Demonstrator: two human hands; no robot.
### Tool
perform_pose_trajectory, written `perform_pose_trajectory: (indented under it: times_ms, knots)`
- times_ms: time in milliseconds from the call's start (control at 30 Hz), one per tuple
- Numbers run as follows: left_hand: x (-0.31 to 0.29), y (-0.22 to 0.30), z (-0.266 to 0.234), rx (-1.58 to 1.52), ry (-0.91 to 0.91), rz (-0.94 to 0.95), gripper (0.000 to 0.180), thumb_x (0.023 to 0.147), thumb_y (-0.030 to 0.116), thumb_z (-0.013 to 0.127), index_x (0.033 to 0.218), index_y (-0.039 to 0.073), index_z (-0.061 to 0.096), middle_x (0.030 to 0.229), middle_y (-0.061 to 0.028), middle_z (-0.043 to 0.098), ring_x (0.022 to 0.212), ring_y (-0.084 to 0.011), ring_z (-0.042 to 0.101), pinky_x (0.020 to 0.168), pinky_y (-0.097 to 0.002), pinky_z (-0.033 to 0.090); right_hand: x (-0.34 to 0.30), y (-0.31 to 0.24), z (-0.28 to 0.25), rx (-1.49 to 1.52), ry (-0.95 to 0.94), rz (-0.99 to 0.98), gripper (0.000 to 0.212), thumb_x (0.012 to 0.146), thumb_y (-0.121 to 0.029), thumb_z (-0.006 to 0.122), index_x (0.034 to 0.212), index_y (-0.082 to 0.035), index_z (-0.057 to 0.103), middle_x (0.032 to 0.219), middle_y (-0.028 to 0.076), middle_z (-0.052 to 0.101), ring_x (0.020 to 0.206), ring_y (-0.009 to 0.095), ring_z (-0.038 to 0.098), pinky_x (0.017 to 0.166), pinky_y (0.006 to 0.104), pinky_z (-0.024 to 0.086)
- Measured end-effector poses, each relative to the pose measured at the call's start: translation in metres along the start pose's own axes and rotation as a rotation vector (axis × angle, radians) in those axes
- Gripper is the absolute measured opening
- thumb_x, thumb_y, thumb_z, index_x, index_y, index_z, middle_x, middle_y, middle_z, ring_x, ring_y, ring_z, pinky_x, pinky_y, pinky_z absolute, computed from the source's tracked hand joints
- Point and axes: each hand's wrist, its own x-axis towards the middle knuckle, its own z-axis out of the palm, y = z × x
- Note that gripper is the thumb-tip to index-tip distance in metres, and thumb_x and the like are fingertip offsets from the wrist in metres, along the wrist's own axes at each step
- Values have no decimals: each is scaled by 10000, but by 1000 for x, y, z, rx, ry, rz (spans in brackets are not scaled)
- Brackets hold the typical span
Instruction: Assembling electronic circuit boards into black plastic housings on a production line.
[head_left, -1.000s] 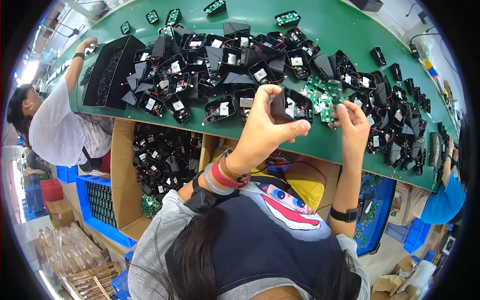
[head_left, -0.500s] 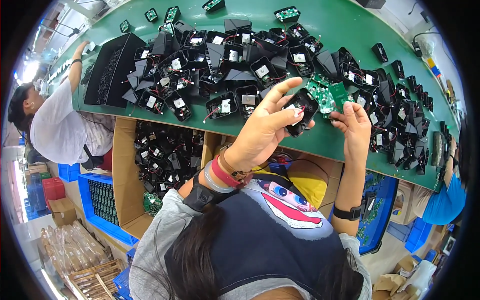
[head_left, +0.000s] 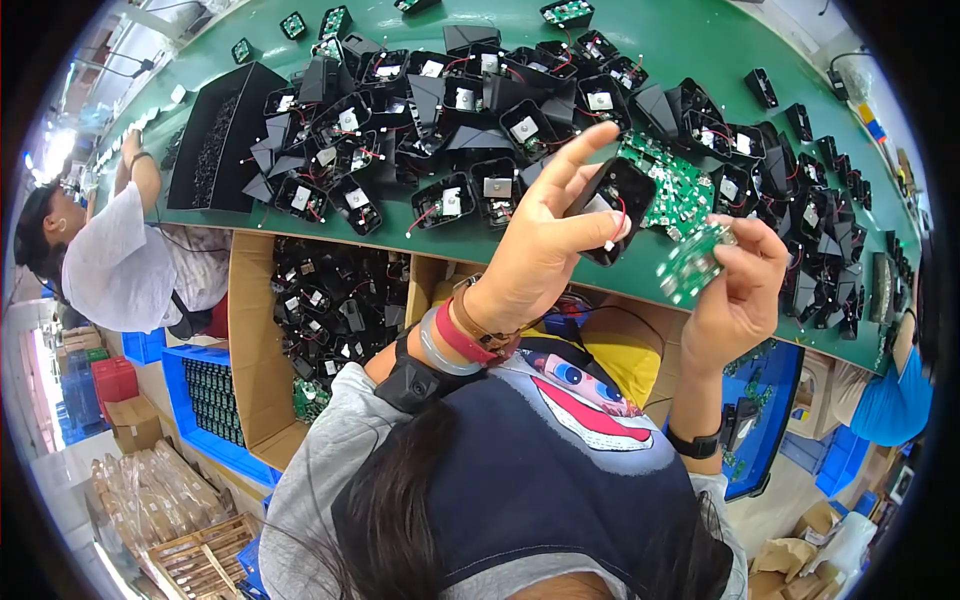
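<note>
My left hand (head_left: 555,215) grips a black plastic housing (head_left: 632,190), its open side facing up. The thumb presses inside it beside a red wire, and the index finger points outward. To its right, my right hand (head_left: 742,285) pinches a green circuit board (head_left: 690,262) between thumb and fingers; the board is tilted and smeared by motion. The board is held apart from the housing. Just beyond both hands lies a pile of green circuit boards (head_left: 668,180) on the green table (head_left: 400,228).
Many black housings with wires (head_left: 440,120) cover the table. A black bin of small dark parts (head_left: 222,140) stands at left. Below the edge are a cardboard box of housings (head_left: 335,310) and a blue crate (head_left: 745,440). Other people sit at both sides.
My right hand has lifted a circuit board off the pile and drawn it back toward me, to the right. My left hand has shifted slightly right with the housing.
</note>
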Motion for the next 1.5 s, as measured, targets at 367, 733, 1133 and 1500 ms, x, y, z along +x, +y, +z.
perform_pose_trajectory:
  times_ms: [367, 733, 1133, 1500]
  knots:
    - [-8, -2, -6, 291, 15, 150, 457, 850, 1, 574, 1294, 60, 485, 1212, -86, 554, 869, -184, 639, 772, -255, 512, -5, 2, 8, 136, -129, 62, 220, 784, 164, 490, 840, -11, 610, 997, 174, 612, 930, 228, 610, 755, 272, 482]
    - [-5, -9, -5, 688, 27, 313, 228, 878, 77, 570, 1088, 5, 623, 1018, -45, 613, 909, -83, 549, 805, -227, 441, 11, -21, 22, 121, -206, -91, 156, 853, 94, 490, 864, -30, 584, 1024, 198, 624, 957, 230, 600, 650, 216, 434]
    - [-4, -21, -8, 274, -50, 89, 312, 908, 57, 534, 1213, -10, 513, 1088, -86, 599, 968, -103, 579, 830, -230, 486, 9, -8, 37, 47, -239, -138, 207, 806, 153, 492, 865, -8, 609, 1001, 143, 627, 1040, 268, 570, 800, 285, 482]
    - [0, -24, -11, 315, -106, 86, 334, 882, 9, 536, 1213, 7, 501, 1122, -79, 567, 1002, -102, 559, 846, -226, 481, 4, -8, 33, 154, -228, -43, 184, 808, 109, 498, 840, -16, 630, 977, 115, 648, 1045, 277, 560, 875, 351, 446]
